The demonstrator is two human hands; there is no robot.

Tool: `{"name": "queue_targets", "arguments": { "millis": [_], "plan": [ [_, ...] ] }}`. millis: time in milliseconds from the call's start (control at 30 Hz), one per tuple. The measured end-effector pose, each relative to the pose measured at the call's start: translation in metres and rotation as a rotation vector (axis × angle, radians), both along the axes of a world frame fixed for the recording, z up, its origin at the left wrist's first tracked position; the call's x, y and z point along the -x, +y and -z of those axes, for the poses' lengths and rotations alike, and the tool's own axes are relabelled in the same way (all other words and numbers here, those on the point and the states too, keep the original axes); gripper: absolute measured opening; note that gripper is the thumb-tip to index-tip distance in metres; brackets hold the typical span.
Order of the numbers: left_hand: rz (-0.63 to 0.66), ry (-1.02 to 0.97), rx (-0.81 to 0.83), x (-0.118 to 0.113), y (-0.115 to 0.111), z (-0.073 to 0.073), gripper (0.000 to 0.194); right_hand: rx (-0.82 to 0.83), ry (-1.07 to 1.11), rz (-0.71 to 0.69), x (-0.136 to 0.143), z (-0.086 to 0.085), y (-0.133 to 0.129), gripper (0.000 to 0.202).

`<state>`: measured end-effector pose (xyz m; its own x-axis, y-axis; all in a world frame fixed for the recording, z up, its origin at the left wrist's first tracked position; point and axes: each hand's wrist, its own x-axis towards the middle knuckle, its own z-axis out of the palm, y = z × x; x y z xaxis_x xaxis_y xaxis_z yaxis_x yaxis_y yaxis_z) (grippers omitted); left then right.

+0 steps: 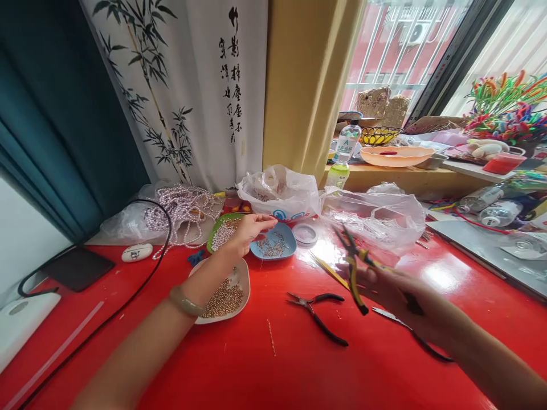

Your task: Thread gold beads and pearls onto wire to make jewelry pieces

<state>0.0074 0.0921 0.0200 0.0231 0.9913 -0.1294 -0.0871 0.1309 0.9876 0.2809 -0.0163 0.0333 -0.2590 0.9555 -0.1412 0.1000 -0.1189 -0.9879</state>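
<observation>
My left hand (248,229) reaches out over the red table, fingers loosely apart above a blue dish (277,246) of small metal pieces, beside a green dish (222,228) of pale beads. A jade-green bangle sits on that wrist, over a white dish (239,285) of gold beads. My right hand (384,287) is blurred and holds yellow-handled pliers (354,265), jaws pointing up and away. Black-handled pliers (318,310) lie on the table between my hands.
Pearl strands (183,210) lie heaped at the back left by a black cable (128,296). Clear plastic bags (371,216) sit at the back, a small round lid (305,233) beside them. The window ledge holds bottles, bowls and coloured pipe cleaners (508,108).
</observation>
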Motion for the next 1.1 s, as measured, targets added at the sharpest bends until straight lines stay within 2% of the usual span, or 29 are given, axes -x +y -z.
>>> {"name": "queue_targets", "arguments": {
  "millis": [67, 133, 300, 500, 733, 1100],
  "plan": [
    [0.026, -0.003, -0.006, -0.004, -0.004, -0.002, 0.015, 0.121, 0.119, -0.08, 0.023, -0.004, -0.002, 0.025],
    [0.053, -0.008, -0.008, -0.007, -0.01, -0.004, 0.016, 0.168, 0.151, -0.121, 0.042, -0.005, -0.002, 0.025],
    [0.079, -0.033, -0.002, -0.011, -0.023, -0.01, 0.019, 0.171, 0.136, -0.066, 0.066, -0.005, 0.002, 0.026],
    [0.138, -0.046, 0.03, -0.015, -0.031, -0.013, 0.02, 0.145, 0.075, -0.051, 0.073, -0.008, 0.009, 0.026],
    [0.231, -0.037, 0.066, -0.019, -0.038, -0.009, 0.02, -0.11, -0.053, -0.183, 0.077, -0.006, 0.016, 0.032],
    [0.222, -0.106, 0.109, -0.019, -0.039, -0.005, 0.024, -0.131, -0.135, -0.138, 0.078, -0.011, 0.015, 0.037]
  ]
}}
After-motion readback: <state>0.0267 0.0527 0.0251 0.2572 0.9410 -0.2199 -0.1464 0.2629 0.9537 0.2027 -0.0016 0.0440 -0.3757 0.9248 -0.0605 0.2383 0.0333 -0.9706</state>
